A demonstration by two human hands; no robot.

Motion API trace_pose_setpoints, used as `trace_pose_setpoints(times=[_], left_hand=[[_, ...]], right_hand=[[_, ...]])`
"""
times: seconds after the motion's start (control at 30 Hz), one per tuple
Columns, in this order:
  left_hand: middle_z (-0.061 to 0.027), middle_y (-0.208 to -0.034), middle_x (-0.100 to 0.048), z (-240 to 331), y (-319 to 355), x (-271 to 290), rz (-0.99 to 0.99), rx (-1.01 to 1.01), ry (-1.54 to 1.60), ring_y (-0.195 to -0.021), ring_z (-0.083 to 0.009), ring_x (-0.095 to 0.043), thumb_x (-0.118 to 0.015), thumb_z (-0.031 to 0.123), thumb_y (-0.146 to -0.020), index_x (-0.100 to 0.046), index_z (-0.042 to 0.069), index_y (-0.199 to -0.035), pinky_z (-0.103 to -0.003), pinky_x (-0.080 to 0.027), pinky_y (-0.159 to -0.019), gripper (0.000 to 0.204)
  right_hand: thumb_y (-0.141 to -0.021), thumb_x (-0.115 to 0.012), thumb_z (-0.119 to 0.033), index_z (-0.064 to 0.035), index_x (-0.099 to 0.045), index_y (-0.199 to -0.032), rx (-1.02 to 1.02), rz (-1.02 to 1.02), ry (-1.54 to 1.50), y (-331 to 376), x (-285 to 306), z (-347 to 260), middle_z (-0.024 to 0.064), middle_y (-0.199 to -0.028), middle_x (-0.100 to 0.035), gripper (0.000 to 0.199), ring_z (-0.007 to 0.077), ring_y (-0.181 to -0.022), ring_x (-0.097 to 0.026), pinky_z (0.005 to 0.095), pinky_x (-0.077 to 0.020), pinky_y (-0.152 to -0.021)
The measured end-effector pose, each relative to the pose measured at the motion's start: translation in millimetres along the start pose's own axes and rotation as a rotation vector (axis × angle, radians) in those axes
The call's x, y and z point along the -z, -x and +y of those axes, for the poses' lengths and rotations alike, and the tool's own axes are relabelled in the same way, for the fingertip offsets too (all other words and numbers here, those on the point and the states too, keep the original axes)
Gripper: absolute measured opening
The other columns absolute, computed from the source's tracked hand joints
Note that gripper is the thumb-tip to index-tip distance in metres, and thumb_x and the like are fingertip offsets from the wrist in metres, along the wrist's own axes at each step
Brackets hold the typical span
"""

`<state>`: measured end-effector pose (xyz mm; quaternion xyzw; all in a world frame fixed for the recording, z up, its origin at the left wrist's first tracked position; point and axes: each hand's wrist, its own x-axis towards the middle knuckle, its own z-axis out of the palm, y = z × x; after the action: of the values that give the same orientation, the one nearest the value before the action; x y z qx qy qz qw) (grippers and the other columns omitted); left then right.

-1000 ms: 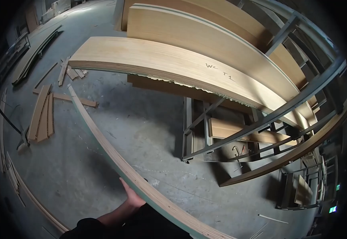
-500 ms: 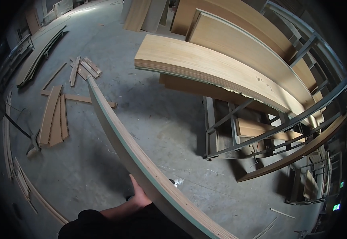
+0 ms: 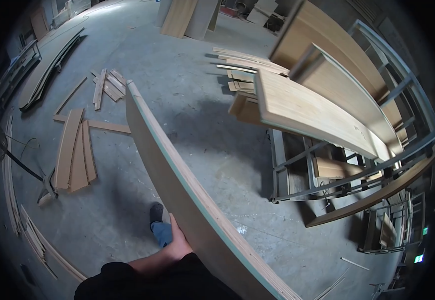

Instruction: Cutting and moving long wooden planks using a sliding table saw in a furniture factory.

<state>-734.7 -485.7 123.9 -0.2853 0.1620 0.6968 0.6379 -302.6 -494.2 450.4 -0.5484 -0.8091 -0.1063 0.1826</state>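
A long, thick laminated board (image 3: 185, 172) stands on edge across the middle, slanting from the far left down to the lower right. Its upper edge shows pale wood layers with a green strip along the left side. My left hand (image 3: 178, 246) grips the board low on its left face, with the thumb laid up along the surface. The other fingers are mostly hidden against the board. My right hand does not show.
On the right, a metal rack (image 3: 297, 195) carries stacked boards (image 3: 307, 107) that jut out toward the middle. Brown offcut strips (image 3: 70, 150) and short wood pieces (image 3: 108, 85) lie on the floor at left. A long stack of panels (image 3: 52, 67) lies farther left.
The board's far end has shifted slightly right and shows more of its left face. The rack boards now appear farther right, and my foot has come into view beside my left hand.
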Motion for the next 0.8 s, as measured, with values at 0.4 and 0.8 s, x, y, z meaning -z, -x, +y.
trace_pose_setpoints(times=[0.4, 0.8], left_hand=[[-0.0086, -0.141, -0.037, 450.6, -30.4, -67.0, -0.131, -0.15, -0.159, -0.127, -0.031, -0.036, -0.021, 0.082, -0.077, -0.033, 0.016, -0.14, -0.051, -0.031, -0.103, 0.092], [-0.0078, -0.14, -0.039, 638.0, -210.9, -264.4, -0.06, -0.147, -0.317, -0.125, -0.0302, -0.039, -0.027, 0.081, -0.078, -0.034, 0.016, -0.139, -0.051, -0.033, -0.101, 0.089]], right_hand=[[-0.087, -0.054, -0.032, -0.0088, -0.064, -0.069, -0.086, -0.094, 0.332, -166.2, -83.2, -434.9, 0.0101, -0.065, -0.059, 0.031, 0.0292, -0.057, -0.057, 0.0381, -0.0462, -0.055], [-0.089, -0.052, -0.035, -0.0129, -0.065, -0.07, -0.26, -0.112, 0.293, -338.2, -234.0, -526.0, 0.0075, -0.062, -0.058, 0.032, 0.0279, -0.052, -0.056, 0.0374, -0.0439, -0.049]])
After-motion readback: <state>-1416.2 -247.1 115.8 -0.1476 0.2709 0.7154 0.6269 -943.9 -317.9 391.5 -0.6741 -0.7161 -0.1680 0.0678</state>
